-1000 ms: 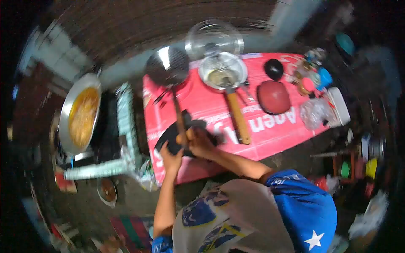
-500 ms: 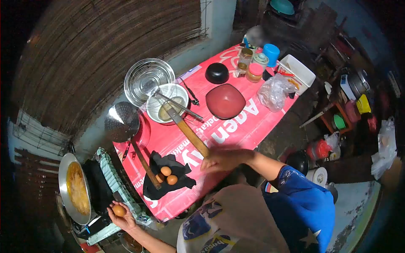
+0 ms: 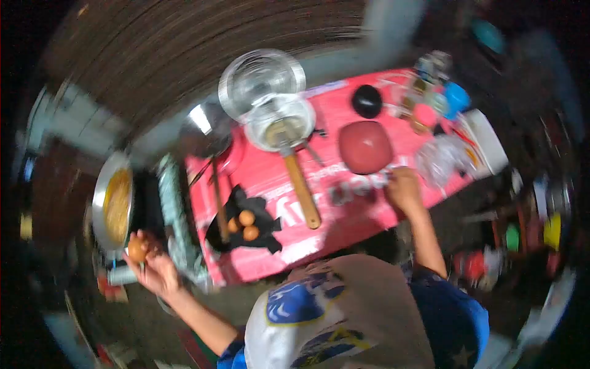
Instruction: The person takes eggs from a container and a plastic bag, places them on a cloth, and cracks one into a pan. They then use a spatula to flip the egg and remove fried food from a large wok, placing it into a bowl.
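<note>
At the left, close to the wok's rim, my left hand holds a brown egg. My right hand is over the table just below the red square bowl; its fingers are blurred and what they do cannot be made out. Several brown eggs rest on a black cloth, beside the handle of a round skimmer. A wooden-handled utensil leans out of a white bowl.
The wok with food in orange oil sits on the stove at the left. Behind the white bowl is a clear glass bowl. A black bowl, jars, a blue cup, a plastic bag and a white tray stand rightward.
My left hand took an egg from the black cloth area and moved left beside the wok. My right hand left the cloth, passed the wooden handle, and moved right to the red bowl.
</note>
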Demonstrator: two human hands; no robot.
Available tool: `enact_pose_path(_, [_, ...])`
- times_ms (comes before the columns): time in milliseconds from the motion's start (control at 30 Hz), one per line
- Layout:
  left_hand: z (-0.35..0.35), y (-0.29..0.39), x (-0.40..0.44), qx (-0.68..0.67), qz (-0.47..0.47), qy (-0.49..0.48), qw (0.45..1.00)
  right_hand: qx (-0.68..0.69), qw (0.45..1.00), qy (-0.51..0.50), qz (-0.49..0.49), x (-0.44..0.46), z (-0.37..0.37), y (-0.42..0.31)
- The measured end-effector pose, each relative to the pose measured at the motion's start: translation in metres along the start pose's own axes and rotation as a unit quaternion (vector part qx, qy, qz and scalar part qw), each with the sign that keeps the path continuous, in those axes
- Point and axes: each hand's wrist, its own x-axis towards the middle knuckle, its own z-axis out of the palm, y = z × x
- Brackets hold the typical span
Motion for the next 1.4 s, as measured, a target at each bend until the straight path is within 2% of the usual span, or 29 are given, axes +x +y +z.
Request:
enact_pose_path(67, [0.014,-0.004,-0.011,0.041,0.057,0.030,0.997,0.079,0.995,0.053,-0.043,0.024,-0.021,0.010])
enact_pose_path(100, [0.021,-0.008,-0.016,0.067,0.093,0.064,0.991,0.119,0.992,0.039,-0.005,0.036,-0.031,0.007])
enact_pose_path(133, [0.031,-0.020,-0.022,0.078,0.131,0.124,0.980,0.191,0.980,0.046,-0.009,0.049,-0.030,0.007])
enact_pose_path(167, [0.028,-0.024,-0.030,0.083,0.124,0.124,0.981,0.193,0.979,0.055,-0.039,0.060,-0.025,0.008])
enact_pose_path(267, [0.028,-0.049,-0.055,0.061,0.134,0.207,0.967,0.251,0.957,0.045,-0.141,0.084,-0.022,-0.033])
enact_pose_path(400, [0.011,-0.053,-0.095,0.008,0.108,0.220,0.969,0.285,0.925,0.043,-0.247,0.093,-0.018,-0.104])
enact_pose_path(467, [0.008,-0.039,-0.117,-0.001,0.129,0.210,0.969,0.294,0.919,0.037,-0.261,0.088,-0.027,-0.137])
enact_pose_path(533, [0.010,-0.021,-0.140,0.008,0.190,0.223,0.956,0.312,0.919,0.017,-0.242,0.081,-0.030,-0.163])
enact_pose_path(567, [0.009,-0.010,-0.152,0.008,0.203,0.220,0.954,0.307,0.908,0.040,-0.283,0.078,-0.029,-0.174])
enact_pose_path(633, [0.008,0.013,-0.182,0.025,0.267,0.237,0.934,0.338,0.901,0.024,-0.270,0.068,-0.027,-0.197])
enact_pose_path(700, [0.001,0.041,-0.212,0.042,0.289,0.238,0.926,0.333,0.882,0.061,-0.327,0.057,-0.025,-0.224])
enact_pose_path(767, [-0.007,0.065,-0.242,0.048,0.298,0.233,0.925,0.380,0.876,0.005,-0.296,0.039,-0.025,-0.252])
enact_pose_path(867, [-0.013,0.101,-0.276,0.113,0.341,0.250,0.899,0.303,0.895,0.030,-0.327,0.022,-0.030,-0.279])
enact_pose_path(933, [-0.013,0.125,-0.289,0.102,0.383,0.246,0.884,0.250,0.899,0.089,-0.348,0.018,-0.034,-0.276])
enact_pose_path(1000, [-0.015,0.148,-0.299,0.108,0.414,0.237,0.872,0.207,0.914,0.125,-0.326,0.015,-0.043,-0.258])
enact_pose_path(1067, [-0.019,0.167,-0.303,0.100,0.441,0.203,0.868,0.102,0.921,0.191,-0.323,0.026,-0.043,-0.211])
enact_pose_path(1167, [-0.011,0.175,-0.291,0.101,0.431,0.164,0.882,-0.003,0.952,0.211,-0.222,0.031,-0.048,-0.127])
enact_pose_path(1200, [-0.007,0.172,-0.283,0.104,0.423,0.156,0.886,0.040,0.972,0.164,-0.163,0.027,-0.055,-0.107])
enact_pose_path(1233, [-0.003,0.168,-0.276,0.107,0.417,0.146,0.891,-0.015,0.976,0.162,-0.146,0.029,-0.057,-0.078])
enact_pose_path(1333, [0.011,0.145,-0.250,0.140,0.395,0.129,0.899,-0.067,0.983,0.156,-0.071,0.042,-0.042,0.020])
enact_pose_path(1367, [0.015,0.136,-0.241,0.114,0.353,0.091,0.924,-0.096,0.983,0.147,-0.058,0.044,-0.042,0.047])
enact_pose_path(1400, [0.025,0.119,-0.229,0.151,0.367,0.110,0.911,-0.093,0.986,0.134,-0.017,0.047,-0.042,0.069])
